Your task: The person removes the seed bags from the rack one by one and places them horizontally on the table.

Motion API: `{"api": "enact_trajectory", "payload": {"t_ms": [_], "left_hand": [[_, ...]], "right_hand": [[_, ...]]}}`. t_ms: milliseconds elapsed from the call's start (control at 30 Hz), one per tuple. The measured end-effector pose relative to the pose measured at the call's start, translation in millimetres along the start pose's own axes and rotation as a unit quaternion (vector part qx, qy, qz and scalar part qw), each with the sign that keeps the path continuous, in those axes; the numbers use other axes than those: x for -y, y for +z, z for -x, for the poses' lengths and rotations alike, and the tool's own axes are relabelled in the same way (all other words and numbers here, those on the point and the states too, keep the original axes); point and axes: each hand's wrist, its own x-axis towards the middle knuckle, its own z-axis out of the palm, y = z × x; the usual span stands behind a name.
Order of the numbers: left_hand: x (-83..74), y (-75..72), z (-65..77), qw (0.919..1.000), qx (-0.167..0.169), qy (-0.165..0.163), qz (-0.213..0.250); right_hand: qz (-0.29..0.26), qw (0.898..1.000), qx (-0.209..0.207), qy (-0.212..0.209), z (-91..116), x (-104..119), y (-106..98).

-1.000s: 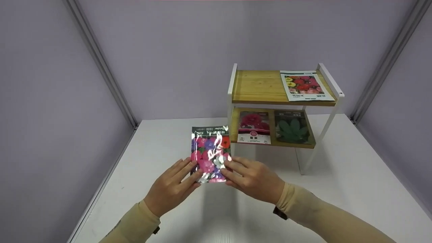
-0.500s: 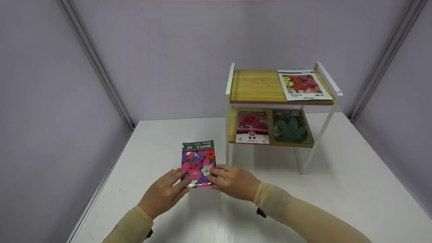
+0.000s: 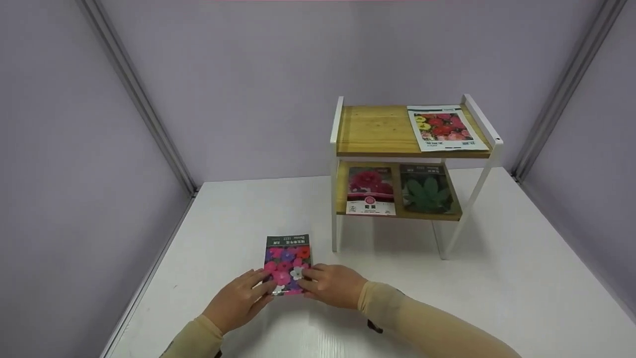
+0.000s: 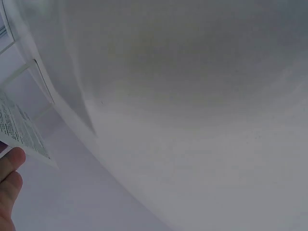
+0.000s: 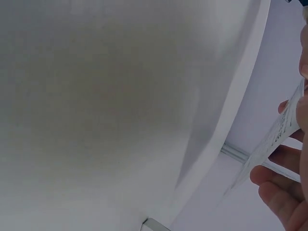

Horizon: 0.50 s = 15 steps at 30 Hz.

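Note:
A seed packet [image 3: 287, 256] printed with pink, purple, red and white flowers is held between both hands. My left hand [image 3: 237, 300] pinches its near left corner, and my right hand [image 3: 339, 285] pinches the near right corner. In the head view, fingers lie over the printed front. The wrist views catch the packet's pale back with small print, [image 4: 21, 126] at the left edge of one and at the right edge of the other, so it is raised off the white table at least in part. My thumbs are mostly hidden in the head view.
A two-tier wooden shelf [image 3: 373, 130] with white legs stands right of the hands. On top lies a white-bordered flower packet [image 3: 443, 128]. Below lie a red-flower packet [image 3: 370, 191] and a green-leaf packet [image 3: 426, 189]. Grey-lilac walls enclose the white table [image 3: 447, 303].
Both hands have brought the flower packet toward me and to the left, lower over the table. Its bright glare has faded. The packets on the shelf have stayed in place.

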Motion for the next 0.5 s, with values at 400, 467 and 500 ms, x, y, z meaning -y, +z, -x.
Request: {"api": "enact_trajectory", "payload": {"t_ms": [400,467,500], "left_hand": [[-2.8,10.1,3.5,0.9955,0.074,-0.018,0.057],[-4.0,12.8,4.4,0.9945,0.085,-0.022,0.057],[-4.5,14.0,4.9,0.9942,0.088,-0.024,0.056]], "right_hand": [[-0.022,0.998,0.056,-0.015,0.7,7.4,9.8],[-0.022,0.998,0.06,-0.019,0.3,8.5,10.0],[-0.023,0.998,0.062,-0.02,0.3,8.9,10.2]]}}
